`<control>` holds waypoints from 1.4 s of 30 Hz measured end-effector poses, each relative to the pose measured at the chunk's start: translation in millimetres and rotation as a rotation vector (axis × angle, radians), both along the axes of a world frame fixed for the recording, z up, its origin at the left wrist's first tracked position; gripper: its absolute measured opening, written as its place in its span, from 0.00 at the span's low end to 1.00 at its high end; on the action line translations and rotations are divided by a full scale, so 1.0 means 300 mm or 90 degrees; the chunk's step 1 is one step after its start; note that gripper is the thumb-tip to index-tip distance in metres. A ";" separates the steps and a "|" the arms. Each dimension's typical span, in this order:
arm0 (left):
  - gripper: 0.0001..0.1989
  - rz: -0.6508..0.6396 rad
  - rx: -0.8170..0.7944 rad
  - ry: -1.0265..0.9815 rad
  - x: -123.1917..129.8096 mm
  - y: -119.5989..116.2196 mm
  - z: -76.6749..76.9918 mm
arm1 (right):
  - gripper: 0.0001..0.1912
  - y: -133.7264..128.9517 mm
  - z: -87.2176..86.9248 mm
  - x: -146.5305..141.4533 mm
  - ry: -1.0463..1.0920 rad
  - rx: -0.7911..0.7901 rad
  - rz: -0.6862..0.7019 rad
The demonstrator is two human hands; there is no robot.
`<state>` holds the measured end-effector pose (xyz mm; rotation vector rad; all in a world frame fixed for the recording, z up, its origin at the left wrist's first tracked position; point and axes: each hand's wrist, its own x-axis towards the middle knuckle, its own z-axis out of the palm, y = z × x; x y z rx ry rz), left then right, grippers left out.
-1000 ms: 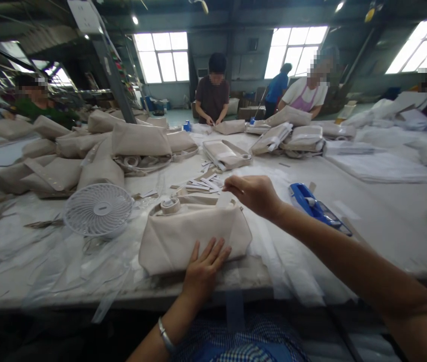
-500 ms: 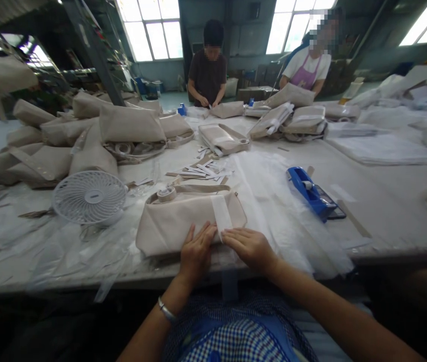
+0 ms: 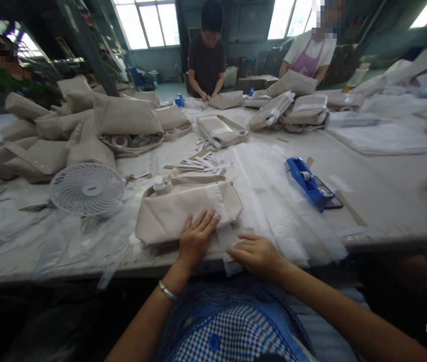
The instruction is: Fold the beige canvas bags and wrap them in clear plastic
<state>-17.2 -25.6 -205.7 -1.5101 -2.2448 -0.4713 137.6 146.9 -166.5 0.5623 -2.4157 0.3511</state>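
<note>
A beige handbag (image 3: pixel 164 213) lies on its side at the table's front edge, its strap (image 3: pixel 198 179) along the far side with a small roll-like ring (image 3: pixel 162 186) at the far left corner. My left hand (image 3: pixel 197 236) rests flat on the bag's front, fingers extended. A thin white translucent strip (image 3: pixel 224 235) runs over the bag's right part and down towards me. Its near end is pinched by my right hand (image 3: pixel 256 255), just off the bag's lower right, above the table edge.
A white fan (image 3: pixel 87 188) stands left, before piled beige bags (image 3: pixel 126 115). Cut strips (image 3: pixel 194 163) lie beyond the bag. Clear plastic sheets (image 3: pixel 266 201) and a blue tape dispenser (image 3: pixel 306 183) are on the right. Two people (image 3: pixel 206 63) work across the table.
My right hand has moved off the bag, down towards me, with the strip's near end. The left hand stays on the bag, its fingers flatter. The view has shifted slightly.
</note>
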 end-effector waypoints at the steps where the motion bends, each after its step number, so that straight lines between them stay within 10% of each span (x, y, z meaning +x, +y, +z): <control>1: 0.26 0.001 -0.001 0.001 0.001 0.000 -0.001 | 0.06 0.015 0.008 -0.004 -0.009 -0.026 -0.009; 17: 0.28 0.032 0.013 -0.090 0.038 0.020 0.035 | 0.14 0.091 -0.112 -0.226 -0.034 0.065 -0.130; 29: 0.21 0.006 0.091 0.007 0.027 0.039 -0.021 | 0.31 0.009 -0.133 0.100 -0.177 0.097 0.009; 42: 0.21 0.008 0.083 0.056 0.020 0.041 -0.017 | 0.14 -0.044 -0.182 0.061 0.027 -0.060 0.007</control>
